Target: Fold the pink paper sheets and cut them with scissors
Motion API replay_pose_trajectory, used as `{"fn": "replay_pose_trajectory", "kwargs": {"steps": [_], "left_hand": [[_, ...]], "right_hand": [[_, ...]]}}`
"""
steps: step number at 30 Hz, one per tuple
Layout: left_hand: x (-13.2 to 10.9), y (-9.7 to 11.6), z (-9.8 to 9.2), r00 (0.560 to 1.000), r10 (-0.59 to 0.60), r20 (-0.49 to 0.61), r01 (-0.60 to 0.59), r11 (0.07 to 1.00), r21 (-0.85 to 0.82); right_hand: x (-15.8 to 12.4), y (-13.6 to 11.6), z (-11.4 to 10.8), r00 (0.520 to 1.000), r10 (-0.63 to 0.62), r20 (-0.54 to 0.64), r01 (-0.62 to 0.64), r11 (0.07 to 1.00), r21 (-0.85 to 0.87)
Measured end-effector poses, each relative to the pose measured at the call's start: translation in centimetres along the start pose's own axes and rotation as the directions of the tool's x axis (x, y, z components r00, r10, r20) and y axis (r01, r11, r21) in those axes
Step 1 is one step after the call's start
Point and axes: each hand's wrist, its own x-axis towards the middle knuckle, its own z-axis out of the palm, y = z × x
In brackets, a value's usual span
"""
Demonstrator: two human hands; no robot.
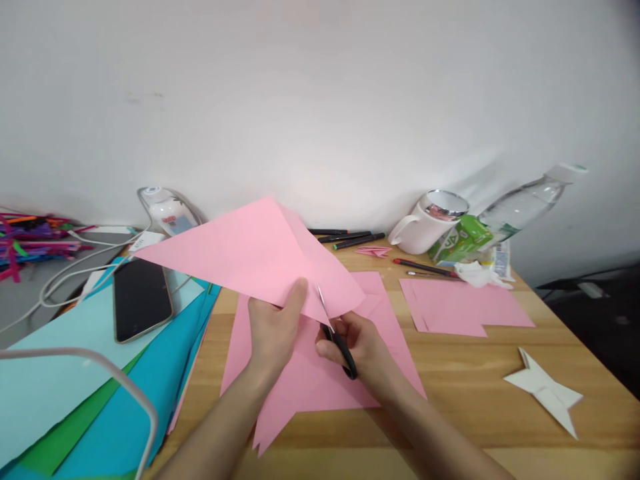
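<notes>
A folded sheet of pink paper (pixel 250 250) is held up above the table by my left hand (pixel 275 327), its thumb on the near face and its fingers behind. My right hand (pixel 357 343) grips black-handled scissors (pixel 345 353). One scissor blade lies in front of the paper near its lower edge, right of my left thumb; the other blade is mostly hidden. Beneath both hands, more pink paper (pixel 345 397) lies on the wooden table (pixel 460 413), with a pointed pink piece sticking out at the front.
On the left are blue and green sheets (pixel 150 393), a phone (pixel 141 300), a white cable (pixel 100 353) and a white bottle (pixel 173 215). Pens (pixel 357 240), a mug (pixel 425 227), a green carton (pixel 461 240), a tilted water bottle (pixel 525 203), pink pieces (pixel 460 307) and a folded white paper star (pixel 547 390) are right.
</notes>
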Motion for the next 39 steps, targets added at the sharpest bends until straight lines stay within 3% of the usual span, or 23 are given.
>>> {"fn": "replay_pose_trajectory", "kwargs": {"steps": [39], "left_hand": [[-0.44,-0.15,0.26,1.0,0.007,0.021,-0.006,0.999,-0.031]], "right_hand": [[0.02,0.23,-0.09,1.0,-0.024,-0.012,0.024,1.0,-0.015]]}}
